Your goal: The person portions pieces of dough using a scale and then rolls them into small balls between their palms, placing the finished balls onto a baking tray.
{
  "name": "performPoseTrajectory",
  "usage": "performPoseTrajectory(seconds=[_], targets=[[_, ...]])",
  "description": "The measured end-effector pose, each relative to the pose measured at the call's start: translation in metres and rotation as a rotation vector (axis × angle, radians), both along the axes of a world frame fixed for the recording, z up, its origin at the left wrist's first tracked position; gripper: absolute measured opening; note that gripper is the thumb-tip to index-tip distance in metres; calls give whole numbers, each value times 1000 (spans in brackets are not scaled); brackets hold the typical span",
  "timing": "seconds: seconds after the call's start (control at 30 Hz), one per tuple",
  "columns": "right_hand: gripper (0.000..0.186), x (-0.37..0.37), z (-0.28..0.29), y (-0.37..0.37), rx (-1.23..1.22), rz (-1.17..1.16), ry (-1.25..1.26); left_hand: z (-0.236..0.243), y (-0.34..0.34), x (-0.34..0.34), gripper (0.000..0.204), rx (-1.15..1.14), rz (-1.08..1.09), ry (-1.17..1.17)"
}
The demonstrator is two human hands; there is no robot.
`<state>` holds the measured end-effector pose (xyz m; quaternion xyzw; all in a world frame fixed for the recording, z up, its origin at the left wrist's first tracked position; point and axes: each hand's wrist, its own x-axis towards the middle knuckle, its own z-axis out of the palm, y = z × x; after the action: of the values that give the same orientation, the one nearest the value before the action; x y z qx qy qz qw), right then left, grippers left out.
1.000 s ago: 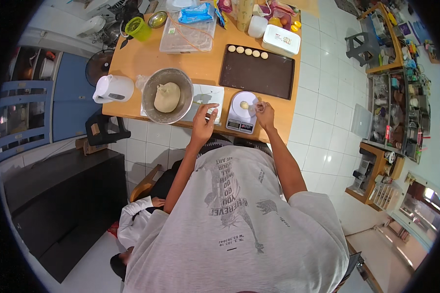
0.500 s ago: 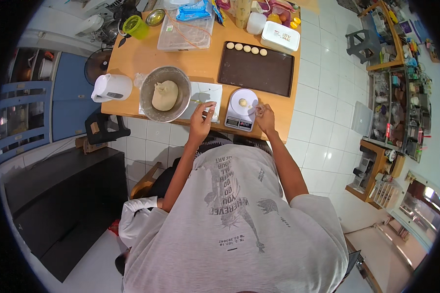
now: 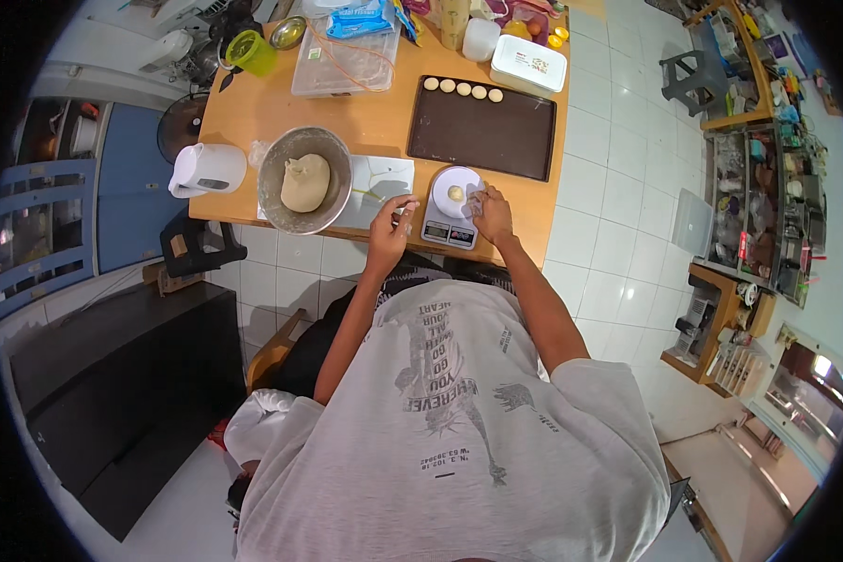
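A white kitchen scale (image 3: 451,229) stands at the table's front, with a small pale dough piece (image 3: 455,193) on its round plate. My right hand (image 3: 490,212) is at the plate's right edge, fingertips bunched beside the dough; whatever they hold is too small to make out. My left hand (image 3: 393,221) hovers left of the scale, fingers loosely bent and apart, pale residue on the tips. Further left, a steel bowl (image 3: 275,187) holds a big lump of dough (image 3: 303,187) and rests on a pale board (image 3: 382,177). Behind the scale, a dark tray (image 3: 482,140) carries several small dough balls (image 3: 461,88).
A white kettle (image 3: 206,169) stands at the table's left. Plastic tubs (image 3: 527,64), a green container (image 3: 253,53) and packets (image 3: 356,17) crowd the back of the table (image 3: 244,112). A person in white sleeves (image 3: 258,426) is partly visible at the lower left, behind me.
My right hand has moved slightly left, in over the scale's plate. My left hand stays about where it was. The person's hand at lower left has slipped out of sight.
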<state>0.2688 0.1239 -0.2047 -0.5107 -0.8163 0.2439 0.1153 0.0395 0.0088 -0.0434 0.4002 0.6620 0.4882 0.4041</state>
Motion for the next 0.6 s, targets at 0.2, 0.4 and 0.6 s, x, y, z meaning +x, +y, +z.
performPoseTrajectory(seconds=[0.2, 0.4, 0.6], targets=[[25, -5, 17, 1, -19, 89, -131, -9, -13, -1, 30, -46, 44, -37], [38, -2, 12, 8, -143, 166, -172, -5, -19, -4, 29, -129, 64, -21], [23, 1, 10, 8, -4, 156, -123, 0, -15, -5, 30, -125, 77, -2]])
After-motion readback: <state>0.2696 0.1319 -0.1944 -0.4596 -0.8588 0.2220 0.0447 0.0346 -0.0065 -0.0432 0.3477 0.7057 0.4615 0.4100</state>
